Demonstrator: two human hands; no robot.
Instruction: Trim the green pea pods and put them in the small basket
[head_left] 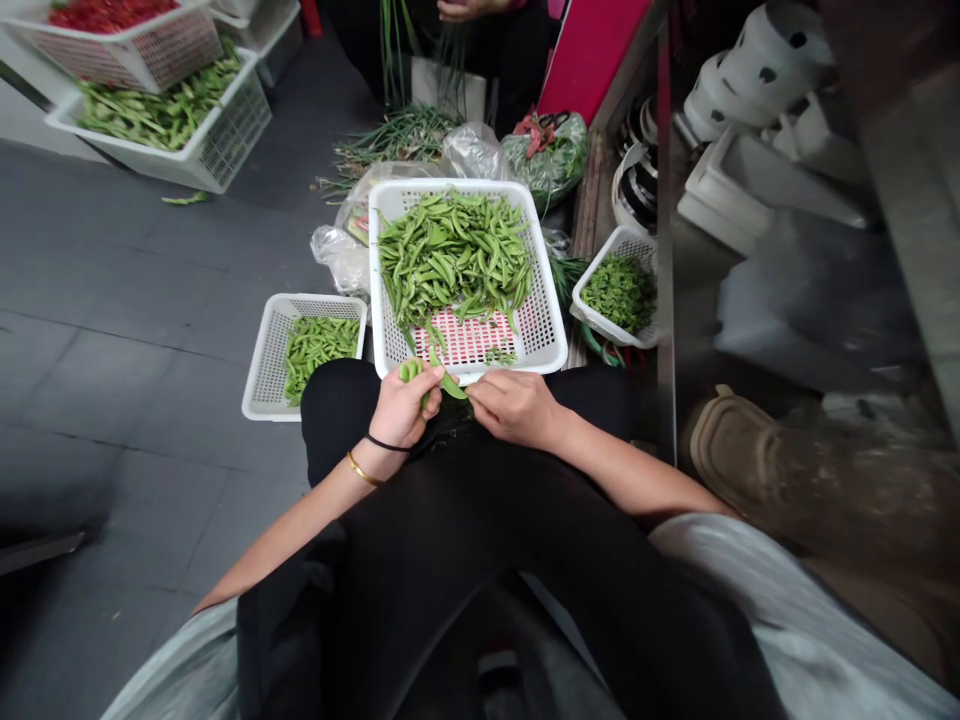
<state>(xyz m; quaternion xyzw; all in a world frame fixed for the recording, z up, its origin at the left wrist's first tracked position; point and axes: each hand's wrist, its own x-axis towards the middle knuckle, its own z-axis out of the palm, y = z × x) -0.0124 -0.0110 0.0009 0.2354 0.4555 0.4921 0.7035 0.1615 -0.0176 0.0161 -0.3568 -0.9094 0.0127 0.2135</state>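
At the bottom of the frame we see our black apron (pixel 465 540) between two grey sleeves (pixel 180 670). Just above it, at the centre, our left hand (pixel 409 405) has its grip closed around a few green pods (pixel 411 371), with a black band (pixel 388 444) and a gold bracelet (pixel 363 469) at the wrist. One green pod (pixel 452 386) slants out between our hands, and our right hand (pixel 517 405) has a narrow grip, its fingertips pinching the pod's lower end.

Right beyond our hands stands a large white basket (pixel 550 335), with a heap of pods (pixel 454 245) filling its far part. We have a smaller basket (pixel 264 350) of pods left of centre, and another basket (pixel 600 328) of leafy greens (pixel 619 292) right of centre. Farther off, at the upper centre, we see long green stalks (pixel 401 135) and a knotted bag (pixel 551 165) of greens. At the upper left, a basket of red pieces (pixel 105 15) sits on a basket of green vegetables (pixel 165 105). At the top edge we see another person's hand (pixel 469 8).
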